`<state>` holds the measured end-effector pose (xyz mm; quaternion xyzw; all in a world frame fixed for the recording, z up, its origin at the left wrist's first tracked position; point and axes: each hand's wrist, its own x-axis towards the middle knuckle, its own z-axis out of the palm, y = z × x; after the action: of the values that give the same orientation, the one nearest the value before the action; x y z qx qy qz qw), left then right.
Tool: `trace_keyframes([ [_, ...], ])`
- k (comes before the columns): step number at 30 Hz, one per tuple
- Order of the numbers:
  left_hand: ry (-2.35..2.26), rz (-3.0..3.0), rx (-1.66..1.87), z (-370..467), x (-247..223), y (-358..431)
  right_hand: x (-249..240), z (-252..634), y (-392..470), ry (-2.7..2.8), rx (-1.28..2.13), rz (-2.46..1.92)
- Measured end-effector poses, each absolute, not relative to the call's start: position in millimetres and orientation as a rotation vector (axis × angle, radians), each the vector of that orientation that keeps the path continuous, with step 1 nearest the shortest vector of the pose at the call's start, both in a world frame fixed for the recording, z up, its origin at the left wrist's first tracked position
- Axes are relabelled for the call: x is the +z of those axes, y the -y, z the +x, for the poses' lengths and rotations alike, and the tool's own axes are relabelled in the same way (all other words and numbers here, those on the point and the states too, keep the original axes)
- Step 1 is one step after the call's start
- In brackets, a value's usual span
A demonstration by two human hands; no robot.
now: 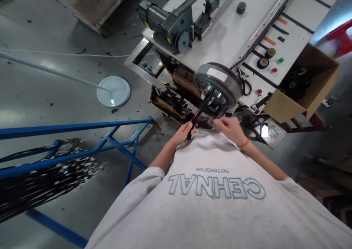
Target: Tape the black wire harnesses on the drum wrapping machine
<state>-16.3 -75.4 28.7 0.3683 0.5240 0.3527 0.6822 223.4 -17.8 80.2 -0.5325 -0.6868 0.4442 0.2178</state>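
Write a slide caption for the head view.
Left hand holding a black cable, right hand nearby, before a white workbench.

Right hand (229,129) blurred, can't tell what it holds; black cable (202,107) partly covered by left hand (183,132); label (217,74) writing unreadable; blue rack (68,127) cut off left, red object (342,36) right.
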Motion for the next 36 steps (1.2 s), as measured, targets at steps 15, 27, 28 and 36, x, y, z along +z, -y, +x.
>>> trace_keyframes([
  [15, -1.322, 1.295, 0.729, -1.4, 33.5, 78.3, 39.3, 160.5, 1.1, 1.669, 2.055, -1.144],
  [27, -1.301, 1.313, 0.666, -1.0, 30.7, 75.8, 25.1, 171.8, 1.6, 1.688, 2.034, -1.123],
  [28, -1.311, 1.31, 0.655, -0.2, 30.8, 76.3, 25.0, 169.3, 3.2, 1.744, 1.935, -1.189],
  [36, -1.292, 1.144, 0.673, 5.6, 27.5, 78.5, 30.3, 159.9, 5.0, 1.842, 1.766, -1.398],
])
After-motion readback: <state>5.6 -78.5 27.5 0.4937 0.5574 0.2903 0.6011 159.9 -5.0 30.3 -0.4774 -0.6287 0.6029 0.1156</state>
